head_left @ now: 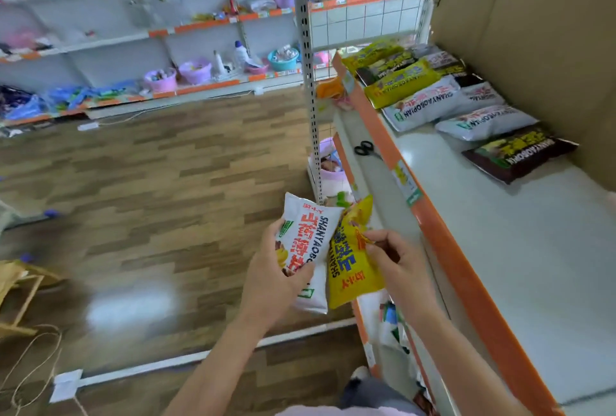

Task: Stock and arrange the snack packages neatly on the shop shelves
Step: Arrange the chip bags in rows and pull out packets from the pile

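Observation:
My left hand grips a white snack bag with red print, held in front of me over the floor. A second white bag shows behind and below it. My right hand pinches a yellow snack bag beside the white one. On the pale shelf to my right, several snack bags lie in a row: yellow, white, another white and a dark brown one nearest me.
The shelf's orange front edge runs diagonally past my right hand. Black scissors lie on a lower shelf. A perforated steel upright stands ahead. Wooden floor spreads left, with wall shelves of tubs and goods behind. A brown cardboard wall backs the shelf.

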A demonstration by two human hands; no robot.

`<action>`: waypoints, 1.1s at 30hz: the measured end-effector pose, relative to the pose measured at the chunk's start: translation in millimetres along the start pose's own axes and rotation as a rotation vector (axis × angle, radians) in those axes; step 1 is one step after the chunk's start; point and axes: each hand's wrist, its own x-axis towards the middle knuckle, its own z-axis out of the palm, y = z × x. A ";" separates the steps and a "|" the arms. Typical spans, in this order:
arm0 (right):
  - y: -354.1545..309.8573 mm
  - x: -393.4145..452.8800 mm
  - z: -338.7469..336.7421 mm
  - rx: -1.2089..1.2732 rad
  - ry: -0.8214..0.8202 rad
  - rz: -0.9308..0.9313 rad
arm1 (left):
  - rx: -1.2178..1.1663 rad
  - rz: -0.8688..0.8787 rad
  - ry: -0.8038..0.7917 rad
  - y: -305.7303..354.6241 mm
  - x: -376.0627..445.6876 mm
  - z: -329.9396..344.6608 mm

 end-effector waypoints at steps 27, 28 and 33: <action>11.8 101.9 -147.8 -0.354 0.733 0.231 | 0.440 1.055 -0.677 150.2 274.7 196.5; 10.8 102.6 -142.8 -0.388 0.762 0.245 | 0.433 1.136 -0.698 151.4 278.1 201.6; 9.2 108.8 -124.3 -0.474 0.925 0.316 | 0.362 1.506 -1.042 166.4 279.7 230.9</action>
